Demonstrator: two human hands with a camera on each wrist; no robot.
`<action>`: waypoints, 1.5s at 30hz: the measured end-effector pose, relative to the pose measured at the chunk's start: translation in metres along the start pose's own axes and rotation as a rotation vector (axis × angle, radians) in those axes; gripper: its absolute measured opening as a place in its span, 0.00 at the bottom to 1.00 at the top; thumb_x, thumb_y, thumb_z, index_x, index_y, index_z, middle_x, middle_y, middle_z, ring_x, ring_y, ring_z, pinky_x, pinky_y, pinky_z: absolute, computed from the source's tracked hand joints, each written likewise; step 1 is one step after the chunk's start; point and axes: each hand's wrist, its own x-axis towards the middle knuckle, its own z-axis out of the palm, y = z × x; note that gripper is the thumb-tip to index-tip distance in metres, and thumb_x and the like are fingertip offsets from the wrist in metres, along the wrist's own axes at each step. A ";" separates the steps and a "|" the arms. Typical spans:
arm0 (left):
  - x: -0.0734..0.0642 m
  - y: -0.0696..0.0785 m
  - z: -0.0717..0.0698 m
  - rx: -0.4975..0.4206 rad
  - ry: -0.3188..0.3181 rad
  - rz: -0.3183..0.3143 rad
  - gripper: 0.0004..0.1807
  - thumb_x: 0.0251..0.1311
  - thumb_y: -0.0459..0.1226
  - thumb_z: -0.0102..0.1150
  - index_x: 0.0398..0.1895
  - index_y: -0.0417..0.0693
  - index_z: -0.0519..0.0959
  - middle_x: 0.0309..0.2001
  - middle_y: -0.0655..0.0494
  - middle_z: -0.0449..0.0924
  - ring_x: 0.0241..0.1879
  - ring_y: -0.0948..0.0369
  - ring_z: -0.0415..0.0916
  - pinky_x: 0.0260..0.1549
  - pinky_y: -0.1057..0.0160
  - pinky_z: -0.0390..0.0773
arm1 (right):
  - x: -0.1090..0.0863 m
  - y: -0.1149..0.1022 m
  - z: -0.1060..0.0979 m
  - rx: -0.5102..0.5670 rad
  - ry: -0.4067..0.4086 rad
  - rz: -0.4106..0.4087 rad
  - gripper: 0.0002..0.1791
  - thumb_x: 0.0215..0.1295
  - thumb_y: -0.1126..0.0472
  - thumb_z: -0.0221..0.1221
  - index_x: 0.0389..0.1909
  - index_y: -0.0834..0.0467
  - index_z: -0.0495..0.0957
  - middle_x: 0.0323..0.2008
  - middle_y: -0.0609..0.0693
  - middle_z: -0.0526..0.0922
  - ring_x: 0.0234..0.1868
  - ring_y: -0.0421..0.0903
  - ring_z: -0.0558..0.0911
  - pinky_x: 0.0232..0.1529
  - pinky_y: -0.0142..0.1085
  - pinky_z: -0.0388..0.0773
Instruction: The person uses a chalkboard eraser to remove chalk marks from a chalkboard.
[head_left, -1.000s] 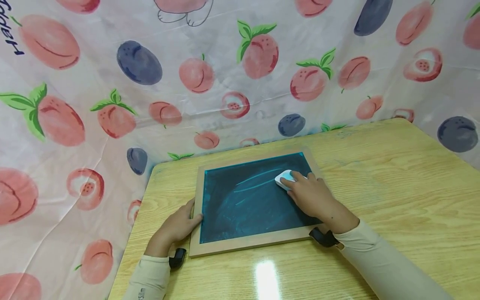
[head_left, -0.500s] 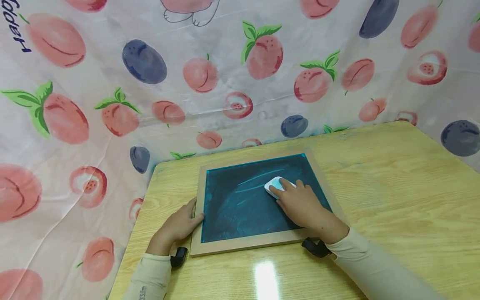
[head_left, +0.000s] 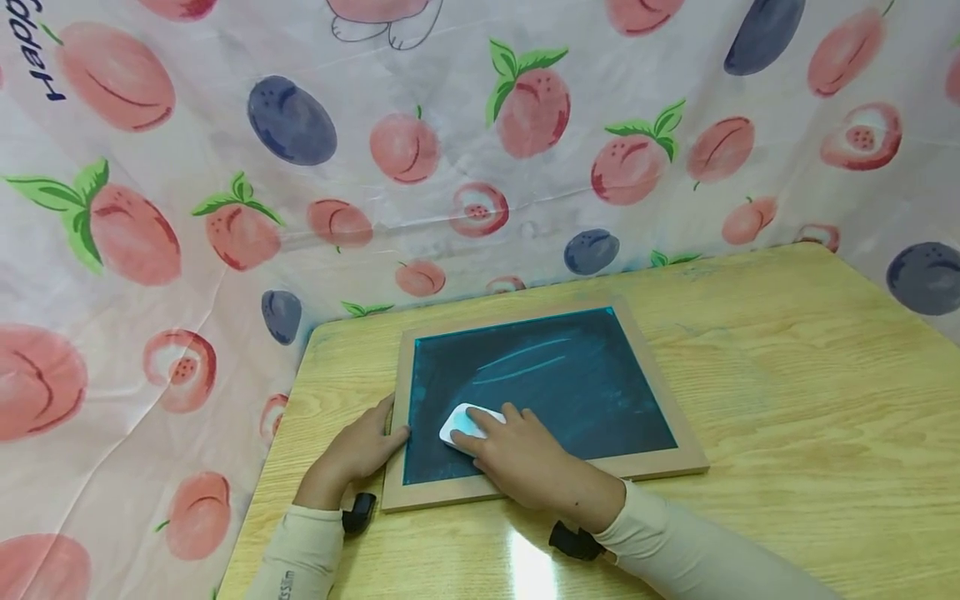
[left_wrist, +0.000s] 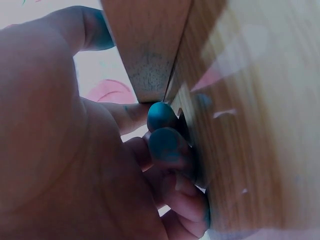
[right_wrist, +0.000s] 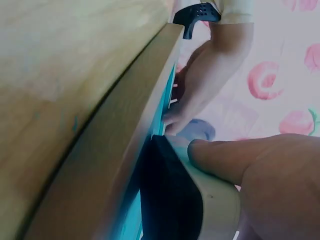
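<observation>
A chalkboard (head_left: 607,400) with a wooden frame lies on the table, its dark surface smeared with blue chalk. Two curved chalk lines (head_left: 521,371) show near its upper middle. My right hand (head_left: 525,458) grips a white-and-blue board eraser (head_left: 459,425) over the lower left of the board. In the right wrist view the eraser's dark pad (right_wrist: 170,195) faces the board. My left hand (head_left: 360,450) holds the left side of the frame, thumb over the front and fingers along the outer edge. Its fingertips (left_wrist: 165,145) are stained blue-green in the left wrist view.
The wood-grain table (head_left: 780,375) stretches to the right of the board, with faint chalk smudges. A fruit-patterned cloth (head_left: 450,83) hangs behind the table and down its left side. Black wrist mounts (head_left: 576,542) sit below both wrists.
My right hand has swept the eraser from the board's upper right to its lower left. A short chalk stroke visible earlier is now covered or gone. My left hand keeps its place.
</observation>
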 end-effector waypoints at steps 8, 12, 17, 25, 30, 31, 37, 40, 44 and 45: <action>-0.001 -0.001 0.001 -0.001 -0.008 -0.012 0.38 0.72 0.48 0.50 0.81 0.50 0.51 0.67 0.43 0.72 0.49 0.53 0.78 0.50 0.46 0.76 | -0.005 0.029 0.001 0.052 0.020 0.141 0.23 0.72 0.54 0.59 0.67 0.45 0.75 0.68 0.58 0.73 0.50 0.63 0.80 0.42 0.55 0.80; -0.002 -0.002 0.002 0.005 -0.009 -0.019 0.38 0.73 0.49 0.51 0.81 0.50 0.51 0.68 0.42 0.71 0.50 0.52 0.78 0.50 0.46 0.76 | -0.011 0.053 -0.005 0.060 0.009 0.238 0.24 0.72 0.55 0.59 0.67 0.47 0.76 0.68 0.60 0.73 0.53 0.66 0.79 0.44 0.59 0.79; -0.003 -0.002 0.002 0.007 -0.009 -0.019 0.38 0.73 0.49 0.50 0.81 0.50 0.51 0.69 0.41 0.69 0.53 0.50 0.77 0.52 0.45 0.75 | -0.024 0.086 -0.011 0.062 0.021 0.322 0.24 0.71 0.58 0.59 0.68 0.49 0.75 0.68 0.63 0.72 0.52 0.69 0.78 0.45 0.63 0.78; -0.003 -0.002 0.001 0.005 -0.010 -0.024 0.39 0.73 0.48 0.50 0.81 0.49 0.51 0.67 0.41 0.71 0.47 0.53 0.79 0.49 0.47 0.76 | -0.040 0.123 -0.021 0.055 0.045 0.407 0.24 0.71 0.60 0.59 0.67 0.52 0.76 0.65 0.66 0.74 0.49 0.72 0.78 0.43 0.66 0.76; -0.003 -0.001 0.000 0.006 -0.010 -0.025 0.39 0.73 0.48 0.50 0.81 0.48 0.50 0.68 0.39 0.70 0.47 0.52 0.79 0.49 0.46 0.76 | -0.041 0.130 -0.023 0.069 0.031 0.424 0.23 0.71 0.61 0.58 0.67 0.53 0.75 0.65 0.67 0.73 0.51 0.73 0.77 0.46 0.68 0.74; -0.003 -0.001 0.000 0.007 -0.011 -0.024 0.39 0.73 0.49 0.50 0.81 0.48 0.50 0.68 0.39 0.70 0.47 0.52 0.79 0.49 0.46 0.76 | -0.041 0.129 -0.023 0.072 0.031 0.427 0.23 0.71 0.61 0.58 0.67 0.53 0.75 0.65 0.67 0.73 0.51 0.73 0.77 0.46 0.68 0.74; -0.002 -0.001 0.000 -0.002 -0.013 -0.017 0.39 0.73 0.48 0.50 0.81 0.48 0.50 0.68 0.40 0.70 0.48 0.52 0.79 0.50 0.46 0.76 | -0.040 0.127 -0.023 0.053 0.043 0.433 0.23 0.71 0.61 0.59 0.66 0.53 0.76 0.64 0.67 0.74 0.50 0.74 0.77 0.45 0.67 0.75; -0.001 -0.001 0.000 -0.009 -0.013 -0.020 0.39 0.72 0.48 0.51 0.81 0.49 0.50 0.68 0.41 0.70 0.48 0.53 0.79 0.50 0.46 0.75 | -0.038 0.125 -0.021 0.031 0.053 0.423 0.23 0.71 0.61 0.59 0.66 0.53 0.76 0.64 0.66 0.74 0.48 0.73 0.78 0.45 0.67 0.75; -0.001 -0.001 0.000 -0.007 -0.015 -0.025 0.39 0.72 0.49 0.51 0.81 0.50 0.50 0.68 0.40 0.70 0.49 0.52 0.78 0.50 0.45 0.75 | -0.035 0.119 -0.018 0.008 0.050 0.394 0.23 0.70 0.60 0.60 0.66 0.52 0.76 0.63 0.65 0.75 0.46 0.71 0.79 0.42 0.65 0.77; 0.000 -0.001 0.000 -0.005 -0.013 -0.023 0.39 0.72 0.49 0.51 0.81 0.50 0.50 0.68 0.40 0.70 0.50 0.52 0.78 0.51 0.45 0.75 | -0.033 0.116 -0.017 0.006 0.048 0.385 0.23 0.70 0.60 0.60 0.66 0.52 0.76 0.64 0.65 0.75 0.46 0.70 0.79 0.41 0.64 0.77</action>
